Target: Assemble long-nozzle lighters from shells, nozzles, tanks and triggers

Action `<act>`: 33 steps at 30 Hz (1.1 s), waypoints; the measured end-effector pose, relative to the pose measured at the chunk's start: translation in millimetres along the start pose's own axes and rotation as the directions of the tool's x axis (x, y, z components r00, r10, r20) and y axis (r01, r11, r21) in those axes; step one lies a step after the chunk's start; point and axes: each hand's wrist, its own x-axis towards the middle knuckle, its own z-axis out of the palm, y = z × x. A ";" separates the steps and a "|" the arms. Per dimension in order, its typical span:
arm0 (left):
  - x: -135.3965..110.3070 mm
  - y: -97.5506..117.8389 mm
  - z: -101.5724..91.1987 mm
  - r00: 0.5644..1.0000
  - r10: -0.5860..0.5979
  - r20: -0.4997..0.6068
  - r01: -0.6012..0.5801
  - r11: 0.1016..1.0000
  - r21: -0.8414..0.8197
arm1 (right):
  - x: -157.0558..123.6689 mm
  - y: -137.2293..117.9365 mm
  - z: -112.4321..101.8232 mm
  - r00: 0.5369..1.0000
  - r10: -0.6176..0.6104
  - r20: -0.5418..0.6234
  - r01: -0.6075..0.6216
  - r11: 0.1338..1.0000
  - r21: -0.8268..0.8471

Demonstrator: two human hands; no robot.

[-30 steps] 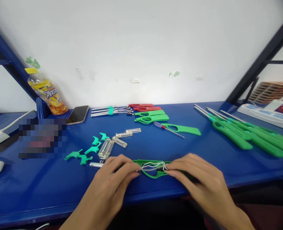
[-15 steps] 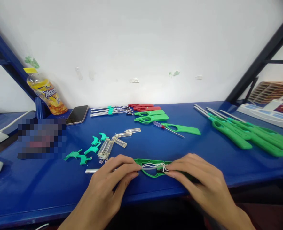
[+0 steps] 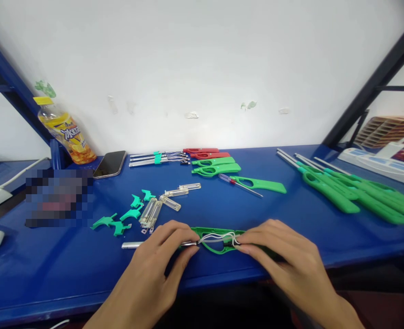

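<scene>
A green lighter handle half lies near the table's front edge with its hollow side showing. My left hand pinches the inner end of a silver metal lighter tube, which points out to the left. White wires run from that end across the handle's trigger opening to a small black igniter part. My right hand is closed on the handle half, thumb and fingertip pressing beside the black part and wires. The right palm and fingers hide the rest of the handle.
Teal triggers and clear fuel tanks lie behind my left hand. Further back are metal tubes, red handle halves, green handle halves and a screwdriver. Assembled green lighters lie right; a phone and bottle left.
My left fingers have shifted slightly on the tube, and its dark inner end now shows at the fingertips. The white wires bow up a little more. My right hand stays in place.
</scene>
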 end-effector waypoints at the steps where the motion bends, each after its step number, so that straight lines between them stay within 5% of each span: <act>1: -0.4 -0.5 -0.1 1.000 -0.008 0.011 0.008 1.000 0.010 | 0.0 0.2 0.1 1.000 0.000 0.001 0.000 1.000 0.000; 23: 0.6 3.9 -3.0 0.998 0.044 -0.046 -0.045 0.999 -0.015 | -1.2 1.3 -0.7 0.999 -0.007 0.033 0.007 1.000 -0.012; 33: 1.2 3.2 -4.8 0.999 0.034 0.014 -0.033 0.996 -0.083 | -2.3 -0.9 -1.6 1.000 -0.003 0.025 0.004 1.000 -0.014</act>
